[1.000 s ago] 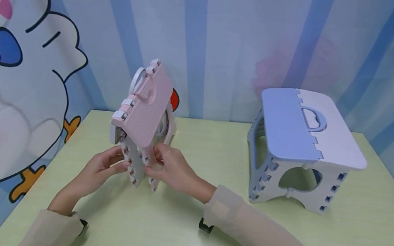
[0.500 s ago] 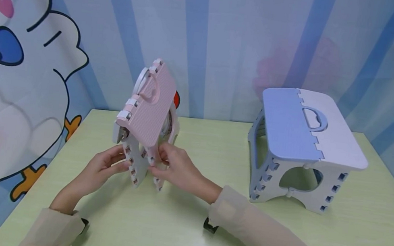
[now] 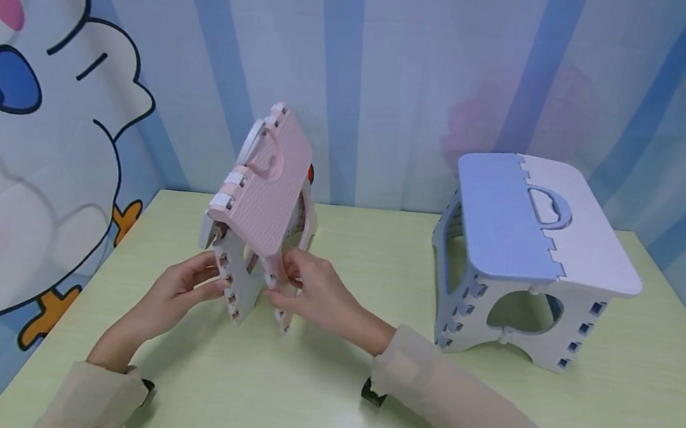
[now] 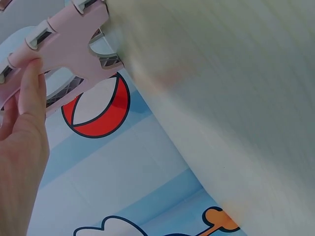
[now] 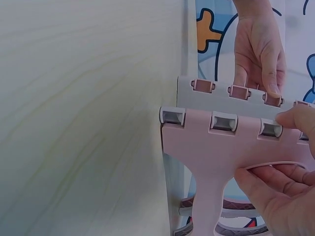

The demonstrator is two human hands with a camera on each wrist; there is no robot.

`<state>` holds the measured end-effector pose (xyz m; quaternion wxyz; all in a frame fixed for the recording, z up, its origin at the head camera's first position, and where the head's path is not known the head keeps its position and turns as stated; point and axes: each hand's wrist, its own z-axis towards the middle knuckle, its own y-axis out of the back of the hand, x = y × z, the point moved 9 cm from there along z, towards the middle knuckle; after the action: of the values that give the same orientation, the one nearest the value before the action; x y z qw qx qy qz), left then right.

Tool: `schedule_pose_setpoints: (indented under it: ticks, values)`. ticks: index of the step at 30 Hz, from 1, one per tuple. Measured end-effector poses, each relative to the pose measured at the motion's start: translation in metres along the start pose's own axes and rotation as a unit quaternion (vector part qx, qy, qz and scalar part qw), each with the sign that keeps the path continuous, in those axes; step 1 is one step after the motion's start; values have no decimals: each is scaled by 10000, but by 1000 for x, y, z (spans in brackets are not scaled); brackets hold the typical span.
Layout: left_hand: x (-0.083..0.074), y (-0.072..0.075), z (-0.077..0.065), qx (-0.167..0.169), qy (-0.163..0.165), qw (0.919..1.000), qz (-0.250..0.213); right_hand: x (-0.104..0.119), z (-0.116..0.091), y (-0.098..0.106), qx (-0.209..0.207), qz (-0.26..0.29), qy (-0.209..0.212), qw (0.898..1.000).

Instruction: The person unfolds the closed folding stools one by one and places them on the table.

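A pink and white folding stool stands partly unfolded at the left of the head view, its top peaked like a roof and its two leg panels apart at the bottom. My left hand holds the edge of the left, white panel between thumb and fingers. On the other side, my right hand grips the pink leg panel, with fingers through its opening in the right wrist view. That view also shows the left hand behind the white panel. The stool's far legs are mostly hidden.
A blue and white folding stool stands fully unfolded on the right of the light green table. Behind the table's back edge hangs a striped blue cloth with cartoon figures.
My right hand has moved a little to the right with the pink panel, and the gap between the leg panels has widened. My left hand has stayed almost in place.
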<state>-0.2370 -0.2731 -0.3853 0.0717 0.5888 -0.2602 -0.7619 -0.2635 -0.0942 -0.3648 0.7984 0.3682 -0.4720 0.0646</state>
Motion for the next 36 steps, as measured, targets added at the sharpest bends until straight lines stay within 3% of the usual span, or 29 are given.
schedule_pose_setpoints:
  ticks: [13,36]
  values:
    - [-3,0,-2,-25,-165,9999,19,-1,-4,5,6,-65,-42,10000]
    - [-2,-1,1,-26,-72,10000,38,-5,-15,16,-61,-44,34,10000]
